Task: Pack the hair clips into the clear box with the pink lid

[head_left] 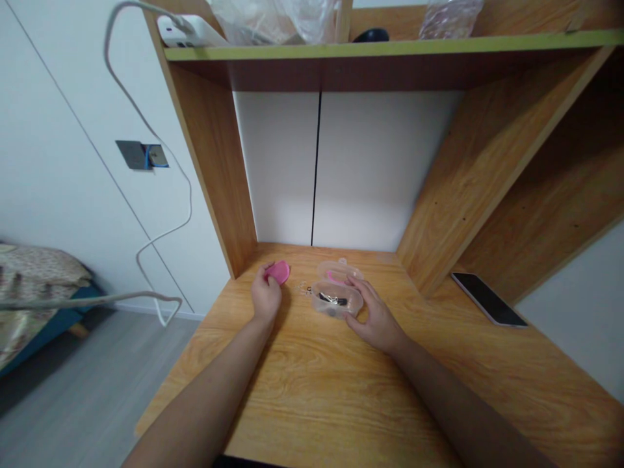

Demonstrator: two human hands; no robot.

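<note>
Well, the likeliest trouble centres on the small clear plastic box [336,300], which looks light and sits on smooth laminate. The right hand [376,323] lies spread against its near side, not closed on it, so a careless push could skid or tip the box and shift the dark metal-edged item [333,299] inside. A tiny metal ring [306,290], too small to identify surely, lies loose on the table [292,396] between the hands, just beside the box, where a stray sweep of the wrist could flick it away. The left hand [266,294] pinches a pink plastic piece [279,272] between thumb and fingers; a loose grip could drop it. A clear lid [340,269] with a pink edge sits just behind the box, seemingly touching it.

The wood-grain table runs back to a white panel between wooden side boards. A black smartphone [488,299] lies well off to the right. Overhead, a green-edged shelf [390,49] carries plastic bags [448,19] and a white power adapter [188,31], whose white cable [146,117] loops down past a wall plate [141,155]. Beyond, a grey floor [82,396] leads to a bed [34,286] with a patterned cover.
</note>
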